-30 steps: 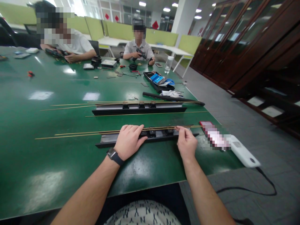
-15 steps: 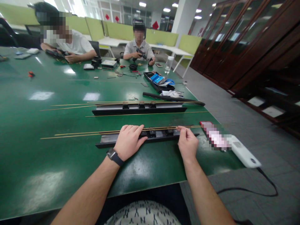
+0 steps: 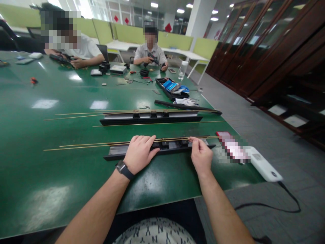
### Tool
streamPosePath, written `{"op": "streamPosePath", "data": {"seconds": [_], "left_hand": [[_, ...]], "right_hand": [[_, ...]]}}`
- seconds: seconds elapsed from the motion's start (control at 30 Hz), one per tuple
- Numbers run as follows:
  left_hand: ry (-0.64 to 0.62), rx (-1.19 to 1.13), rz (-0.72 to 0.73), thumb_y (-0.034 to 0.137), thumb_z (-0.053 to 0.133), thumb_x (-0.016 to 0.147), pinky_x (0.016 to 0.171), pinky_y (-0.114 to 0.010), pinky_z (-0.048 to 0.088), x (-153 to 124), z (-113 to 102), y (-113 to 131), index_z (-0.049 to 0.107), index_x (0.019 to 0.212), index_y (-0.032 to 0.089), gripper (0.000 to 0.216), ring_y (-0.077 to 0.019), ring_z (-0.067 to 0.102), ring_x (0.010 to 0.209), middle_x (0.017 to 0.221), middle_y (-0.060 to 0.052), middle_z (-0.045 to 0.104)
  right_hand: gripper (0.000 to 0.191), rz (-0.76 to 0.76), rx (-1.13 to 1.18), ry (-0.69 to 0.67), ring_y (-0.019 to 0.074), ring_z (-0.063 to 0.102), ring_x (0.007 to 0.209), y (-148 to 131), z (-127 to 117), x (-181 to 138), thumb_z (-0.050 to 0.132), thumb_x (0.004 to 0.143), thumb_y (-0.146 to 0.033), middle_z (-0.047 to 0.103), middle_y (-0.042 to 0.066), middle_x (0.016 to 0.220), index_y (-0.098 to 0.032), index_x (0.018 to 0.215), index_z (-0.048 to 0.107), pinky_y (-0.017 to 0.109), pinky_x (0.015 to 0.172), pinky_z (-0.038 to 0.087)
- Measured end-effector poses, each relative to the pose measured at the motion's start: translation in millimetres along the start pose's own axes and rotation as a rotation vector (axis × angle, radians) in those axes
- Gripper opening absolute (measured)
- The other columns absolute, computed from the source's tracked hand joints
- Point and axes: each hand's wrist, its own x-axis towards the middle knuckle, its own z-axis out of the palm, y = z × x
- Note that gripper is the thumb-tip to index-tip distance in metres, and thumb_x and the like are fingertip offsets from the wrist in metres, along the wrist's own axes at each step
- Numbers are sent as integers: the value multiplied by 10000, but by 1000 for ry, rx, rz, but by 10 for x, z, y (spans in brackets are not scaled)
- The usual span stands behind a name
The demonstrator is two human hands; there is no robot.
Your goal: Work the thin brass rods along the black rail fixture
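Note:
A dark metal channel rail (image 3: 118,151) with black blocks (image 3: 165,144) inside lies in front of me. Thin brass-coloured rods (image 3: 83,145) run lengthwise along it and stick out past its left end. My left hand (image 3: 139,152), wearing a watch, is draped over the rail left of the blocks, thumb on the near side and fingers over the rods; it grips the rail. At the rail's right part my right hand (image 3: 202,154) is closed in a pinch at a rod, its thumb and index fingertip together. Just what sits between those fingertips is partly hidden.
Behind lies a second rail (image 3: 152,119) with more rods. A black bar (image 3: 188,106), a tray (image 3: 172,88) and gloves (image 3: 186,101) are farther back. A phone (image 3: 232,146) and white device (image 3: 265,165) sit right, at the table edge. Two people sit across.
My right hand has slid slightly left along the rail, still pinching. My left hand and the rail have stayed in place.

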Motion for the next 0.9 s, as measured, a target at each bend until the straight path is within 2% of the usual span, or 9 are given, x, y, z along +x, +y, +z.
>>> {"op": "streamPosePath", "data": {"seconds": [0.27, 0.43, 0.6, 0.9], "left_hand": [[-6, 0, 2, 462, 589, 1007, 971, -469, 445, -4, -1, -3, 610, 1343, 179, 440, -299, 673, 1101, 1184, -124, 744], [-5, 5, -1, 464, 591, 1007, 971, -467, 445, -6, -5, 2, 612, 1343, 176, 444, -298, 673, 1098, 1181, -122, 745], [-2, 10, 2, 464, 596, 1006, 973, -460, 444, -7, -1, 2, 612, 1338, 173, 441, -294, 675, 1099, 1185, -119, 746], [2, 3, 4, 465, 592, 1006, 966, -456, 439, -6, 5, -5, 606, 1340, 198, 428, -295, 674, 1096, 1180, -118, 746]], "right_hand": [[405, 39, -30, 69, 240, 781, 975, 27, -16, 39, 491, 1035, -471, 821, 83, 1002, -195, 1050, 787, 361, 944, 573], [407, 0, 46, 22, 242, 789, 973, 34, 9, 13, 517, 1030, -493, 820, 88, 1012, -188, 1105, 777, 367, 927, 593], [388, -36, 16, -27, 246, 781, 1006, 5, 8, -12, 523, 1029, -479, 820, 77, 1042, -208, 1089, 793, 369, 945, 592], [394, 18, -14, 50, 243, 781, 978, 4, -8, 28, 497, 1035, -469, 821, 76, 1006, -204, 1045, 789, 374, 951, 577]]}}
